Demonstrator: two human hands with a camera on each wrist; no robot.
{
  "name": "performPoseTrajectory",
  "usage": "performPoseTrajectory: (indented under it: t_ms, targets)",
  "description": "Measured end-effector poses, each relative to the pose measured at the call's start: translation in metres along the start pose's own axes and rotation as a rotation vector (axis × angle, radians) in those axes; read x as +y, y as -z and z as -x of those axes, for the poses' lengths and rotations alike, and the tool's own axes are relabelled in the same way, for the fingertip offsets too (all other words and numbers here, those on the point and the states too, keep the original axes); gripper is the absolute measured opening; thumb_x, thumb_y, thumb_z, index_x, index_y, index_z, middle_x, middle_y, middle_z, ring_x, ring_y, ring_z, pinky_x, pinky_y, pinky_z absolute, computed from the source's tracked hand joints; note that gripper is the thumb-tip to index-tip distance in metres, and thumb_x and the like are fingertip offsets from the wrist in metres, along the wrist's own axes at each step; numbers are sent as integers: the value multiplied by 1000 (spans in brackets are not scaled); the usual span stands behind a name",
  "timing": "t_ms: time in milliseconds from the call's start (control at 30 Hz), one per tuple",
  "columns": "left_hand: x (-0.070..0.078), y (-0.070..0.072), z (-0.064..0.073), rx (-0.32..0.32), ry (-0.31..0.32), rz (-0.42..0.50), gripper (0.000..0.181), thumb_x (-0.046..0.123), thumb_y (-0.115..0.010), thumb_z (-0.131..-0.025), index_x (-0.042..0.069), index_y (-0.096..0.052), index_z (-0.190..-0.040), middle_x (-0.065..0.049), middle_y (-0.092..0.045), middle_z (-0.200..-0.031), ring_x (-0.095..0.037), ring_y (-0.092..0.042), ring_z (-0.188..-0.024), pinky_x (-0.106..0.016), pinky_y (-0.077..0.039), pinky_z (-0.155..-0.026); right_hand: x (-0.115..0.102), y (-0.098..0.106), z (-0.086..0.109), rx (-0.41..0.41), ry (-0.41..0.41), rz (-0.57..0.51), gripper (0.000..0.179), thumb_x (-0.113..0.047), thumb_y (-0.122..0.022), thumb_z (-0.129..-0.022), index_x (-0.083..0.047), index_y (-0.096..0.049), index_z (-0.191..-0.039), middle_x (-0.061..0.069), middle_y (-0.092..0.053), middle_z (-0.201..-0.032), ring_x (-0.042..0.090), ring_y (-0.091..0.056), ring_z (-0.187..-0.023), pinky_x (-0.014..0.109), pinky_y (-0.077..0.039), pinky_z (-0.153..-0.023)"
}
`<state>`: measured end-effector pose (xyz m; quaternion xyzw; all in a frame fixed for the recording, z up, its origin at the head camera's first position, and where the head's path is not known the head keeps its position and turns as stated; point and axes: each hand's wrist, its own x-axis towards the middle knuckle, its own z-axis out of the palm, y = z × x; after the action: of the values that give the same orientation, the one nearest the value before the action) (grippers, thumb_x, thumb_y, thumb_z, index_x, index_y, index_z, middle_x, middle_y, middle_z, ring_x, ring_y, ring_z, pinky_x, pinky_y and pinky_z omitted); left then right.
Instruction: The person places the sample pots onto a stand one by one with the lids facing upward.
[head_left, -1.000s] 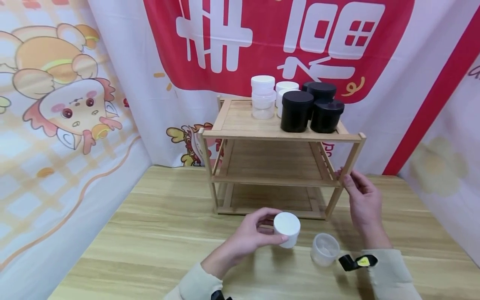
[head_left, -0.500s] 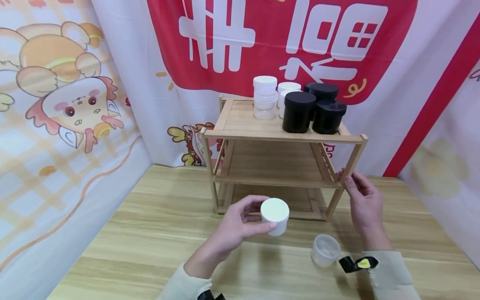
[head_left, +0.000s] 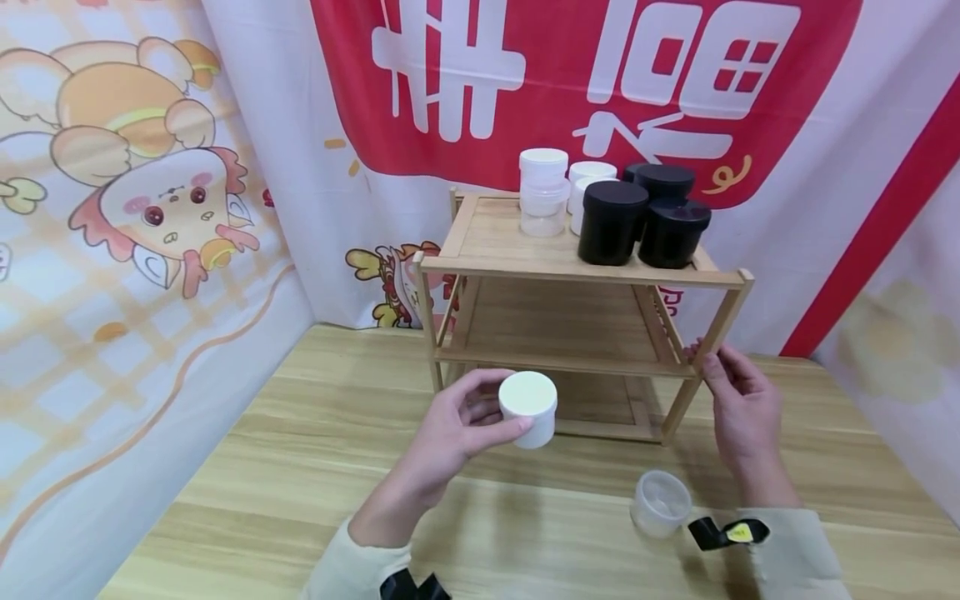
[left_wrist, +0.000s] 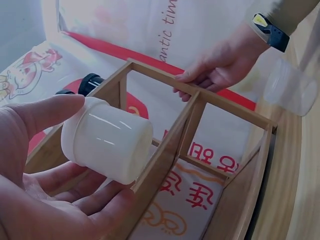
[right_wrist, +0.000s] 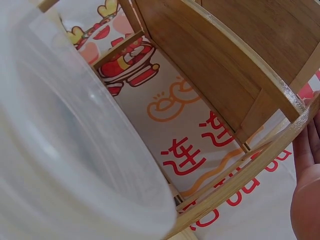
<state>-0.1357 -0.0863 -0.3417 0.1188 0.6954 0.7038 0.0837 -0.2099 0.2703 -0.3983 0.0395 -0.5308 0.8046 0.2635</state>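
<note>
My left hand [head_left: 442, 429] holds a white lidded jar [head_left: 528, 410] between thumb and fingers, raised above the table in front of the rack. In the left wrist view the same jar [left_wrist: 112, 142] lies tilted on its side in that view, thumb on its lid end and fingers beneath. My right hand [head_left: 750, 408] grips the right front post of the three-tier wooden rack [head_left: 577, 272] at the middle shelf, thumb in front; some fingertips are hidden behind the post. Near the right forearm, a clear open tub [head_left: 662, 504] stands on the table.
On the rack's top shelf stand black lidded jars [head_left: 611, 225], white jars [head_left: 592, 171] and a stack of clear tubs with a white lid [head_left: 543, 192]. Printed cloth [head_left: 172, 333] hangs at the left, back and right of the wooden table [head_left: 300, 467].
My left hand has carried the white jar left and upward, closer to the rack. My right hand stays on the rack's post. The head view has shifted slightly.
</note>
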Motion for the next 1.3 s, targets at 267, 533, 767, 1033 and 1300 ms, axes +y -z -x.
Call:
performPoseTrajectory:
  t_ms: [267,533,767,1033,1300]
  targets:
    - [2,2,0,109,14,-6,55,13,-85,-90,14,-64,-141,-11,-69,-141,-27,-69,-127,-46,-56,-108,-5,-1,2,-18,-33,24,40,-7,-69,-102,6,-66,-139,6,-81,-116,14,-76,-111,19,-57,-102]
    - [5,-1,2,107,9,8,55,13,-85,-90,18,-65,-141,-8,-70,-140,-25,-68,-126,-43,-55,-107,-7,2,3,40,-32,19,38,-6,-69,-102,6,-68,-138,3,-82,-112,13,-78,-106,19,-59,-99]
    - [9,1,8,119,-12,-11,57,14,-84,-90,15,-63,-143,-11,-69,-141,-28,-67,-127,-43,-55,-106,-4,-3,3,23,19,55,36,-5,-68,-103,7,-68,-137,1,-83,-109,10,-77,-105,16,-59,-96]
    - [8,3,10,108,6,-6,57,12,-85,-89,16,-64,-142,-8,-70,-139,-24,-68,-125,-42,-54,-107,2,-6,4,34,50,69,32,-2,-67,-103,6,-71,-134,-2,-84,-106,8,-77,-102,16,-59,-94]
    - [8,5,6,89,10,-2,56,11,-84,-90,17,-64,-143,-7,-69,-141,-24,-66,-128,-43,-52,-109,-3,-5,3,35,38,68,33,-4,-68,-103,5,-70,-135,-1,-84,-106,9,-77,-102,16,-59,-95]
